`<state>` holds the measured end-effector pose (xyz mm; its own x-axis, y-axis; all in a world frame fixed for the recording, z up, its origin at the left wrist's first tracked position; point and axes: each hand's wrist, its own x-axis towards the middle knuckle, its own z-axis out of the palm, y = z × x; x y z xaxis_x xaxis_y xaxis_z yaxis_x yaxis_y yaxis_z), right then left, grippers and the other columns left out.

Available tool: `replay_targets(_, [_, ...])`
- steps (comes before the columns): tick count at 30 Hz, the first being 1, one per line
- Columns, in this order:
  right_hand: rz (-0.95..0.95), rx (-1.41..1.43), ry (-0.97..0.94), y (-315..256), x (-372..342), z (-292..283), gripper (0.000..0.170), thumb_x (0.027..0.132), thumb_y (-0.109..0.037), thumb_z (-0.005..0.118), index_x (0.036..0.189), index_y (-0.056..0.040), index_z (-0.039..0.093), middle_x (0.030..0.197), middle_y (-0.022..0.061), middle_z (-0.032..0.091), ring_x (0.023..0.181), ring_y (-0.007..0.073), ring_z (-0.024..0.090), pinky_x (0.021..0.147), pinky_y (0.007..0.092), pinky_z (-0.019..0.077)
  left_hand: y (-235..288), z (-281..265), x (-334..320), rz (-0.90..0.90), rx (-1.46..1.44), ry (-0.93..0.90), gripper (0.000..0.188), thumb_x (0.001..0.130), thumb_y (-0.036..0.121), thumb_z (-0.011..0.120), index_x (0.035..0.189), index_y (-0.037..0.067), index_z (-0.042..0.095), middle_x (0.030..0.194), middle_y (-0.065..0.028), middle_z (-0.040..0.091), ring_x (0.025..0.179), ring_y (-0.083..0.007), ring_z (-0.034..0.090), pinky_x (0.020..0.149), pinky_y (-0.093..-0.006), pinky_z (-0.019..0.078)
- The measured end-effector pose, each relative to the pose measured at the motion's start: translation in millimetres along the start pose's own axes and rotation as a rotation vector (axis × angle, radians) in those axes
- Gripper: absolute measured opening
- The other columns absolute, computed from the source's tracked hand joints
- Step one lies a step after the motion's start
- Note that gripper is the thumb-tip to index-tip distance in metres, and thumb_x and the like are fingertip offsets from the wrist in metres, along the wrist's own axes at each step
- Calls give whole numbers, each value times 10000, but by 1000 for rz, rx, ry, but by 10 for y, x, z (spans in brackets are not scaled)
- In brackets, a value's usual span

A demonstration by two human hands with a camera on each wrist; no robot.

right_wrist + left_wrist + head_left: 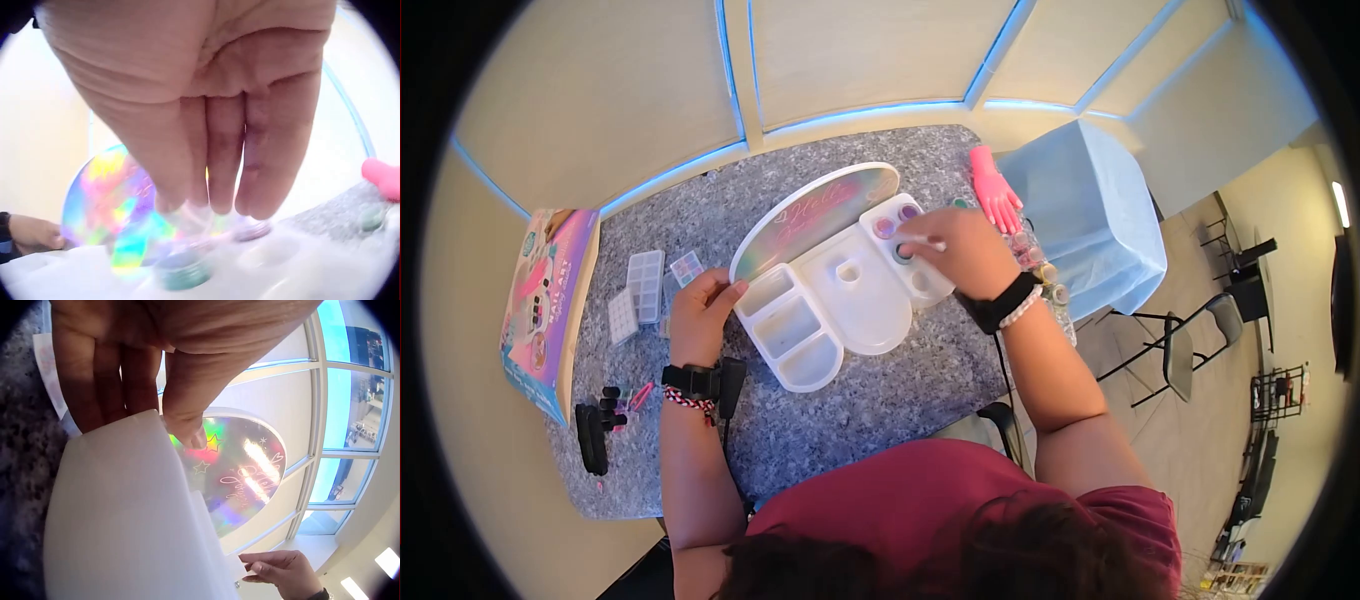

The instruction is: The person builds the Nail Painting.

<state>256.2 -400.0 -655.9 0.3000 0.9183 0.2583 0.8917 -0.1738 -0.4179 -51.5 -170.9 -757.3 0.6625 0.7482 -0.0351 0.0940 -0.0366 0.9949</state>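
Observation:
A white plastic organizer tray [875, 325] with an upright shiny panel [805, 225] sits on the table. My left hand [700, 308] grips its left side near the panel's base, the thumb in front and the fingers behind. Over the round wells at the tray's right, my right hand [970, 250] points downward. Its fingertips pinch a small see-through, whitish jar [192, 220], blurred and partly hidden by the fingers. Below them a green jar [182, 272] stands in one well. A purple jar [253, 231] and a pinkish jar [884, 227] fill others.
Several small jars [1055, 292] and a pink practice hand [997, 192] lie along the right edge. Clear compartment boxes [645, 283] lie left of the tray. A nail art box [545, 300] stands at the far left, near a black pouch [591, 440].

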Motion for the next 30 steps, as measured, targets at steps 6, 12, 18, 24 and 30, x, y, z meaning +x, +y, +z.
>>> replay_targets(6, [124, -242, 280, 738, 233, -95, 210, 921, -161, 782, 1115, -120, 851, 1128, 147, 812, 1043, 350, 766, 936, 455, 598, 51, -23, -26, -11, 51, -31, 127, 1063, 124, 721, 1109, 8, 749, 1036, -31, 790, 935, -85, 703, 857, -258, 535])
replay_targets(12, [359, -382, -38, 996, 293, -20, 222, 857, -152, 823, 1076, -133, 858, 1008, 145, 811, 954, 340, 774, 844, 465, 598, 9, -19, -10, -11, 47, -29, 128, 1059, 126, 726, 1102, 8, 749, 1038, -26, 786, 937, -81, 696, 851, -260, 536])
replay_targets(18, [280, 4, 42, 364, 104, -237, 230, 846, -133, 829, 1060, -47, 837, 869, 123, 755, 819, 268, 732, 775, 397, 581, 68, 10, -24, 11, 40, 1, 115, 1023, 94, 753, 1071, -10, 766, 947, -37, 786, 867, -93, 708, 802, -269, 542])
replay_targets(24, [208, 48, -15, 148, -42, -119, 197, 904, -62, 818, 1089, 5, 821, 979, 128, 776, 874, 192, 736, 831, 326, 622, 107, 7, -44, 4, 67, 9, 127, 1021, 101, 756, 1071, -16, 769, 967, -46, 796, 886, -98, 720, 813, -273, 549])
replay_targets(30, [196, 72, -15, 187, -56, -5, 240, 861, -152, 835, 1072, -39, 840, 944, 184, 771, 912, 342, 736, 839, 437, 585, 103, 0, -37, -15, 23, -8, 116, 1025, 81, 745, 1087, -13, 772, 984, -49, 801, 903, -100, 728, 835, -267, 555])
